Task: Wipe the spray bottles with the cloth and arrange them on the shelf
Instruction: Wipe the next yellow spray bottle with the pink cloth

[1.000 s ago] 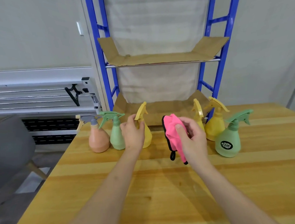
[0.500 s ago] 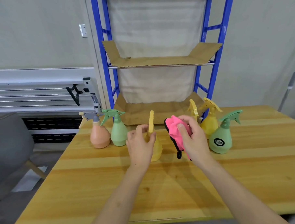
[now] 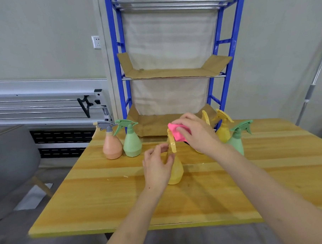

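A yellow spray bottle (image 3: 176, 172) stands upright on the wooden table (image 3: 123, 201), and my left hand (image 3: 156, 166) grips its neck and body. My right hand (image 3: 195, 133) holds a pink cloth (image 3: 177, 133) pressed onto the top of that bottle's yellow trigger head. Behind, an orange bottle (image 3: 111, 146) and a green bottle (image 3: 132, 144) stand at the left. Two more yellow bottles (image 3: 223, 130) and another green bottle (image 3: 237, 138) stand at the right, partly hidden by my right arm.
The blue metal shelf (image 3: 120, 68) stands against the wall behind the table, with cardboard liners (image 3: 172, 72) on its levels. A grey chair (image 3: 12, 161) sits off the table's left side. A metal pole (image 3: 310, 91) leans at the right.
My left hand pulled the yellow bottle out of the row toward me. My right hand lifted the pink cloth and brought it onto the bottle's trigger head. The camera drew back.
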Tool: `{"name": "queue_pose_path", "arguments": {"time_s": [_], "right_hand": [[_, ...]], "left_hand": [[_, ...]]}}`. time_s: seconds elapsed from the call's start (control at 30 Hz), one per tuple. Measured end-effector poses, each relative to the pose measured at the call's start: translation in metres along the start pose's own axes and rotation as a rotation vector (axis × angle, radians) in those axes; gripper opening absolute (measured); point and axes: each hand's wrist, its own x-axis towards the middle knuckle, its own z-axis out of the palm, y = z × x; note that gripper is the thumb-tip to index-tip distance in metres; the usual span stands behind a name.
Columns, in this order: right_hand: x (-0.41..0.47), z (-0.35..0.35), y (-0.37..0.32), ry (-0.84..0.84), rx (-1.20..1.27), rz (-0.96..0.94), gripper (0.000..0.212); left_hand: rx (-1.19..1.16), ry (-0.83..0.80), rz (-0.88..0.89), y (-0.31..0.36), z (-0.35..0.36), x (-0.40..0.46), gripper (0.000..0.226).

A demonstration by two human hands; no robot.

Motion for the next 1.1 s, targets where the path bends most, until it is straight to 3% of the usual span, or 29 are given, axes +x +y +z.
{"name": "queue_pose_path", "arguments": {"time_s": [0.13, 0.67, 0.93, 1.1], "right_hand": [[0.008, 0.001, -0.006, -0.115, -0.031, -0.050, 0.024], [-0.040, 0.006, -0.002, -0.134, 0.080, -0.129, 0.021], [-0.048, -0.006, 0.002, -0.267, 0.160, -0.082, 0.024], [-0.022, -0.019, 0.005, -0.100, 0.241, 0.042, 0.021]], "left_hand": [[-0.017, -0.038, -0.004, -0.003, 0.000, 0.000, 0.028], [0.009, -0.061, 0.023, -0.002, -0.002, -0.001, 0.020], [0.069, -0.060, 0.016, 0.000, -0.006, -0.003, 0.022], [0.073, -0.071, -0.004, 0.003, -0.006, -0.005, 0.022]]}}
